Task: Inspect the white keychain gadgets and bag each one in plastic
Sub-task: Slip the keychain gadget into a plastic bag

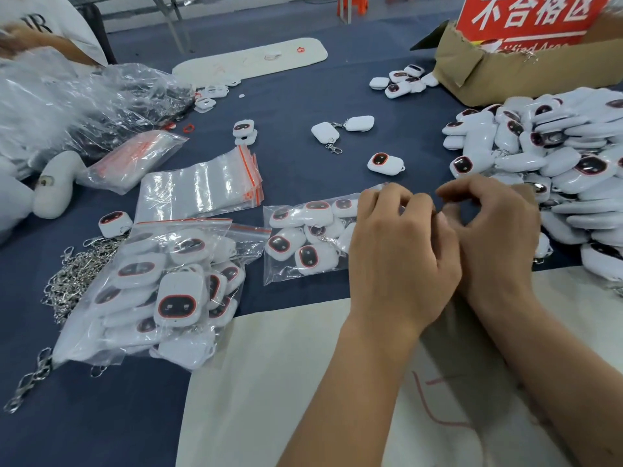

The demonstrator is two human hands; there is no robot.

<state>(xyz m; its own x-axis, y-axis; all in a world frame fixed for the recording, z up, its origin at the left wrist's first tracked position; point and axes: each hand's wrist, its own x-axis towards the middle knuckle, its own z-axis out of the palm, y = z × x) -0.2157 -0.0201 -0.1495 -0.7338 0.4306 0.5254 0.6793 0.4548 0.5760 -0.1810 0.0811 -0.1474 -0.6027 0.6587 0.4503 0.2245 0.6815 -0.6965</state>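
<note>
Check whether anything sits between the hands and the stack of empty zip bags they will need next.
Only the filled bag under the left hand lies toward the empty zip bags; between that bag and the stack is bare blue cloth. The right hand sits further right, beside the loose gadget pile.

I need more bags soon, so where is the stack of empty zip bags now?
The stack of empty zip bags lies left of centre on the blue table, just behind the filled bags.

"不合格区" on red sign (529,15) (box-mounted)
</note>
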